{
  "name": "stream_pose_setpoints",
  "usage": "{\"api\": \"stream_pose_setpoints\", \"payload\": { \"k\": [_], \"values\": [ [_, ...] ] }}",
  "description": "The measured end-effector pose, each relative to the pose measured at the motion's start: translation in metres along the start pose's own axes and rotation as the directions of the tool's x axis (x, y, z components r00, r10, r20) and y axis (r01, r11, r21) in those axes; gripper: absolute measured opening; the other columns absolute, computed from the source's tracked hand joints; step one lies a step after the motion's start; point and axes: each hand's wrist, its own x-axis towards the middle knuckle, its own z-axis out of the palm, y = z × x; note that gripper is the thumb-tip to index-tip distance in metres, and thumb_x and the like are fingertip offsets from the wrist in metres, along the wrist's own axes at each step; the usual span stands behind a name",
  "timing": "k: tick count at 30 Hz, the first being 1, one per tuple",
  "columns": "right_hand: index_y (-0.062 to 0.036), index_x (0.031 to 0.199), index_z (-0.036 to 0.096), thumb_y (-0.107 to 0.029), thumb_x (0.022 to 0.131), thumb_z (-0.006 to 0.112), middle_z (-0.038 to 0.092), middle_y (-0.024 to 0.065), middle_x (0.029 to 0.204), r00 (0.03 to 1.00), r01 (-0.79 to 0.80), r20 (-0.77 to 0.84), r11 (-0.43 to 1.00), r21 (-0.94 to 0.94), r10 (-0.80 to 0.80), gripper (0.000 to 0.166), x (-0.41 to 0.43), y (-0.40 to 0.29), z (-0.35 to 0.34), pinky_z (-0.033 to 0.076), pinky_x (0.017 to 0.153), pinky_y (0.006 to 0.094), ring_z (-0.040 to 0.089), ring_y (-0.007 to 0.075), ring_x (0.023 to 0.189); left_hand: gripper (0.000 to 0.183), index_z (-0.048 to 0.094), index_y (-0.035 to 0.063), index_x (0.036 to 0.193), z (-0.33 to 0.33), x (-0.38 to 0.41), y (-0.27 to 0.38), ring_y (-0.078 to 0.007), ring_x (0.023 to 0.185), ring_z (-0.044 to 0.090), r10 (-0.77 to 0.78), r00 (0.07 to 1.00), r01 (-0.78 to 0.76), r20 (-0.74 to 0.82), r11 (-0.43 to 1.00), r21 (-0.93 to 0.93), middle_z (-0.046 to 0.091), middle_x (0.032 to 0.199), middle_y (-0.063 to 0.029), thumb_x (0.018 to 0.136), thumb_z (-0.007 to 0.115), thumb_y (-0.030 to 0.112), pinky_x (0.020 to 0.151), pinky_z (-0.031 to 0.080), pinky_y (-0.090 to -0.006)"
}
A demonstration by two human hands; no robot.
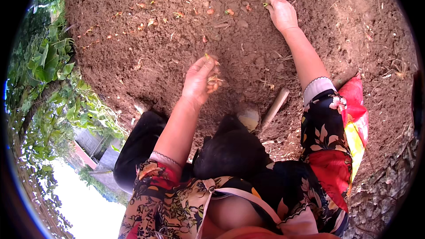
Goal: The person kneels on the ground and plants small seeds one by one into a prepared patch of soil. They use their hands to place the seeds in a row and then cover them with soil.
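Several small bulbs, likely onion sets or shallots, lie spaced in loose rows on brown soil (245,43). My left hand (201,78) is closed around several of these bulbs (212,88), with sprouts and roots sticking out between the fingers. Farther forward and to the right, my right hand (280,13) reaches down to the soil, its fingertips pinched on a bulb with a green sprout (265,4), mostly hidden. A reddish bulb (248,7) lies just left of that hand, and one with a green tip (229,12) is farther left.
A wooden handle (275,108) slants out of the soil before my knees. A red and yellow bag (357,106) stands beside my right arm. Green leafy plants (49,59) border the soil at the left, and dry leaves (382,199) cover the lower right.
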Motion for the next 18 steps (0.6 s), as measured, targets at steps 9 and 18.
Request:
{"api": "stream_pose_setpoints", "payload": {
  "k": [9,18],
  "values": [
    [-0.0085,0.092,0.062,0.002,0.077,0.052,0.064,0.0117,0.094,0.988,0.017,0.154,0.991,-0.129,0.004,0.021,0.01,-0.012,0.001,0.05,0.081,0.0406,0.06,0.0294,0.096,0.018,0.059,0.0089,0.091,0.009,-0.003,0.011,-0.0082,0.045,0.052,0.003,0.998,-0.001,0.068,1.0,-0.031,0.059,0.07,0.0001,0.089,0.06,0.027,0.033,0.038,-0.0187],
    [-0.0096,0.112,0.063,-0.013,0.077,0.069,0.062,0.0074,0.087,0.846,-0.137,0.431,0.653,0.745,-0.314,0.035,-0.049,-0.1,-0.1,0.049,0.072,0.0342,0.058,0.0184,0.075,0.023,0.059,0.0081,0.094,-0.001,0.003,0.004,-0.0091,0.045,0.052,-0.061,0.957,0.069,0.284,0.997,-0.018,0.057,0.067,-0.0009,0.081,0.07,0.024,0.036,0.039,-0.0194]
  ]
}}
